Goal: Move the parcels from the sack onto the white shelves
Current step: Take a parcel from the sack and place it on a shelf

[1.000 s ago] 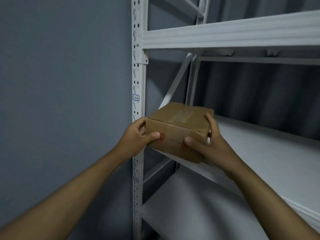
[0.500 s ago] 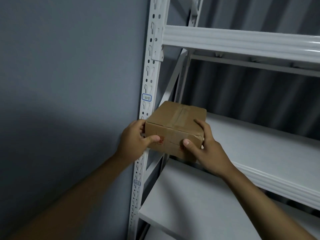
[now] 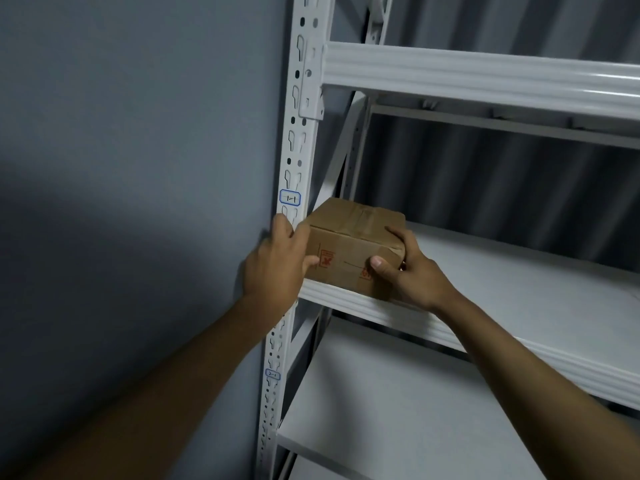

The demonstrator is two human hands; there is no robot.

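Parcel, brown taped cardboard box (image 3: 349, 247) with red stamps on front face: sits at left end of middle white metal shelf (image 3: 519, 292), front bottom edge at shelf lip, clamped between both hands. White slotted steel upright (image 3: 294, 168): just left of grip, partly behind left hand. Left hand (image 3: 277, 265): fingers curled round box's left side, thumb on front face. Right hand (image 3: 408, 271): fingers over top right corner, thumb pressed on front face. Blue-outlined label (image 3: 290, 197): on upright, just above left hand.

Both arms reach forward, left hand (image 3: 277, 265) and right hand (image 3: 410, 271) gripping with curled fingers
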